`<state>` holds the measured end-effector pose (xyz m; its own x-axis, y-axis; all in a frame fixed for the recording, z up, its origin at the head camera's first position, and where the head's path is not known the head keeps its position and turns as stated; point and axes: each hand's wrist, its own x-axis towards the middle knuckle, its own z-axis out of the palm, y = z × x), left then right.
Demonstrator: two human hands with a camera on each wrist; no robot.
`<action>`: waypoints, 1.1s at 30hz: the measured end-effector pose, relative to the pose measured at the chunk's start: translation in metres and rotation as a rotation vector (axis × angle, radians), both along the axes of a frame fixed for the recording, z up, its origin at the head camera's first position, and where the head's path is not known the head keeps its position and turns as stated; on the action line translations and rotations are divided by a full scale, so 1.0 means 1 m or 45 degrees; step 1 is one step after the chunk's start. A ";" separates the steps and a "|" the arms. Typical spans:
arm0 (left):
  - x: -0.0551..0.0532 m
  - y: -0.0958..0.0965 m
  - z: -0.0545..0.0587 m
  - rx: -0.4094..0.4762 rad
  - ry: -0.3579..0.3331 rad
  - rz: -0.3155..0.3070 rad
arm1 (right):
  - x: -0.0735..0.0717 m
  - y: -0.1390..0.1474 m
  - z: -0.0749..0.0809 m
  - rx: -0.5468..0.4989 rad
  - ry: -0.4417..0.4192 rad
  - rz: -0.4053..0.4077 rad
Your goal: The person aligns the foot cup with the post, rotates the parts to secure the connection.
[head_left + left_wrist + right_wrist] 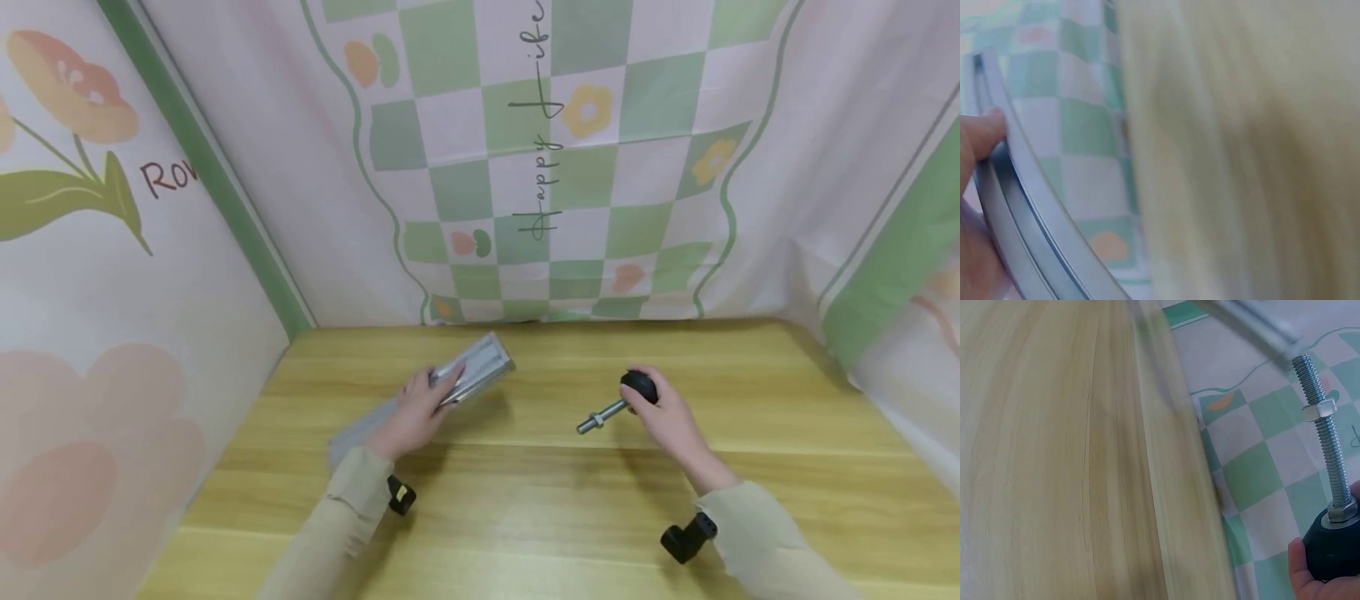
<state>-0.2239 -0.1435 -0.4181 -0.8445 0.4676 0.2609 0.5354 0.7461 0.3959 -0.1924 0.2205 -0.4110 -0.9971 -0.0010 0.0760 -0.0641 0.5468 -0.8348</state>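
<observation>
My left hand (417, 412) grips a long silver metal profile (480, 367), thumb on top, held tilted over the table. Grooves run along the length of the profile (1029, 206) in the left wrist view. Over on the right, my right hand (670, 419) holds a levelling foot by its black rounded base (640, 385). Its threaded rod (1330, 450) carries a hex nut (1319, 410) partway along, with another nut against the base. The rod's free end points left toward the profile, and the two are apart in the head view.
Beneath both hands is a wood-grain table (525, 517). A green-and-white checked curtain (525, 167) hangs behind its back edge, with more printed fabric (150, 333) along the left and right sides. A small black device (688, 537) sits at each wrist.
</observation>
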 end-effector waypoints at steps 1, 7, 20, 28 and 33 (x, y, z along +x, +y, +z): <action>0.001 0.003 0.005 0.023 0.020 -0.008 | 0.000 0.001 0.000 -0.012 -0.001 0.000; 0.003 0.020 0.032 0.228 0.118 -0.123 | -0.001 0.006 0.001 -0.051 -0.003 -0.020; 0.000 0.054 0.050 0.832 0.040 -0.174 | -0.001 0.013 0.004 -0.082 0.046 -0.041; 0.008 0.082 0.053 0.928 -0.144 -0.315 | -0.002 0.015 0.005 -0.046 0.074 -0.069; 0.010 0.097 0.052 0.898 -0.120 -0.405 | -0.004 0.019 0.007 -0.041 0.086 -0.070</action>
<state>-0.2141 -0.0465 -0.3658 -0.7308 0.4417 0.5204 0.6221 0.1172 0.7741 -0.1967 0.2399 -0.4039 -0.9882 0.0571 0.1423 -0.0916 0.5241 -0.8467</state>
